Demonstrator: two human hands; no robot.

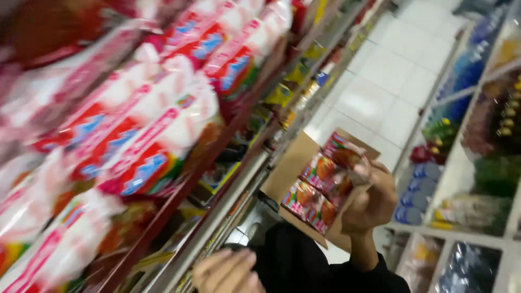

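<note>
The red snack packets (320, 187) in the right hand (372, 203) are glossy plastic film that catches the light, and the white and red bags (146, 130) on the shelf (228, 201) have the same shiny wrap. The open box (290, 163) behind the packets is matt brown cardboard. The shelf edge looks like smooth pale metal, the floor (380, 92) is glossy white tile, and the sleeve (325, 271) is matt black cloth.

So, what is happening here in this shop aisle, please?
A person stands between store shelves. The right hand holds up a stack of red snack packets above an open cardboard box. The left hand is low, near the shelf edge, holding nothing visible. White and red packets fill the shelf alongside.
</note>
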